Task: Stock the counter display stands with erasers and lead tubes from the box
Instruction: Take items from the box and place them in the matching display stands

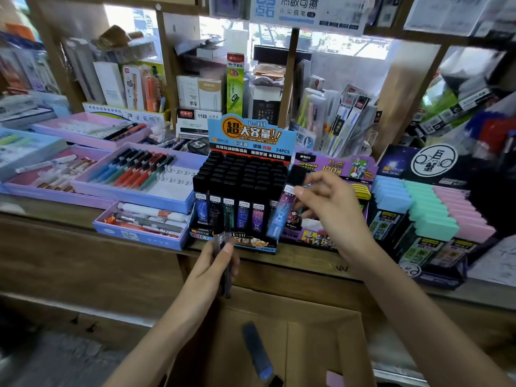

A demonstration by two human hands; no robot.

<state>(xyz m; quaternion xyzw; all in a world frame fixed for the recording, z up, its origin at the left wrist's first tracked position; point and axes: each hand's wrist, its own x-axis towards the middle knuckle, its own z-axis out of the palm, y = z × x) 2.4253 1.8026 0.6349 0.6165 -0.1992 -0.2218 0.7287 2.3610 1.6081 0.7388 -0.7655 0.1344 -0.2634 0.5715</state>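
Both our arms reach forward over the cardboard box (pixel 312 344). Our left hand (pixel 217 263) stands thumb-up at the edge of the bench (pixel 296 261), its fingers wrapped round a small bundle of dark lead tubes (pixel 226 283) held upright. There are at least two, but we cannot count them more exactly. Our right hand (pixel 332 210) is higher and further out. Its thumb and forefinger pinch one blue lead tube (pixel 279 216) near its black cap. The tube leans with its top toward the hand and its foot at the right end of the front row of the display stand (pixel 243 135). Just left of that hand the stand holds rows of black-capped tubes, with at least five labelled fronts showing in the front row. One loose tube (pixel 257 350) lies in the box, below and between both hands. To the right of the right hand sit three rows of eraser blocks (pixel 430 210): one blue, one green, one pink.
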